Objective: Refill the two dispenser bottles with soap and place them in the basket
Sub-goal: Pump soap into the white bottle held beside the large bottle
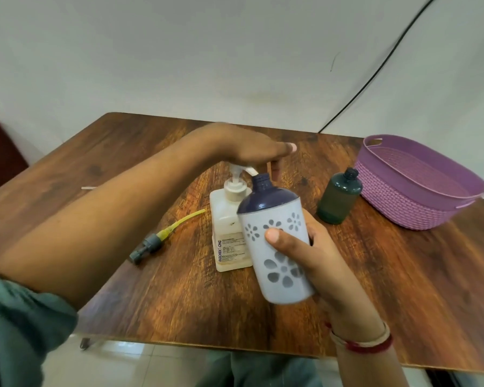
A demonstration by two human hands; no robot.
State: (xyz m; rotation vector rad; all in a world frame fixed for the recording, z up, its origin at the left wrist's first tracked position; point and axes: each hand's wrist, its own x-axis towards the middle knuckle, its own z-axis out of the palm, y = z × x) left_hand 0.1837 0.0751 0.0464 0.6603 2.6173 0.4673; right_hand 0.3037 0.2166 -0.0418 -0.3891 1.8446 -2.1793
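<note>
Wooden table (375, 275) carries a purple basket (419, 174) at its right. The left hand (252, 152), fingers flat, presses the pump of the white soap bottle (227, 219). The right hand (316, 247) wraps the tilted floral dispenser (274, 236), its neck under the spout. The first refill seems underway; the next press calls for the neck staying aligned. The green dispenser (338, 199) stands beside the basket.

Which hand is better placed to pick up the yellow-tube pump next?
Probably left. The left hand only presses the soap pump bottle, and the yellow-tube pump lies on that side; the right hand grips the flowered bottle.
</note>
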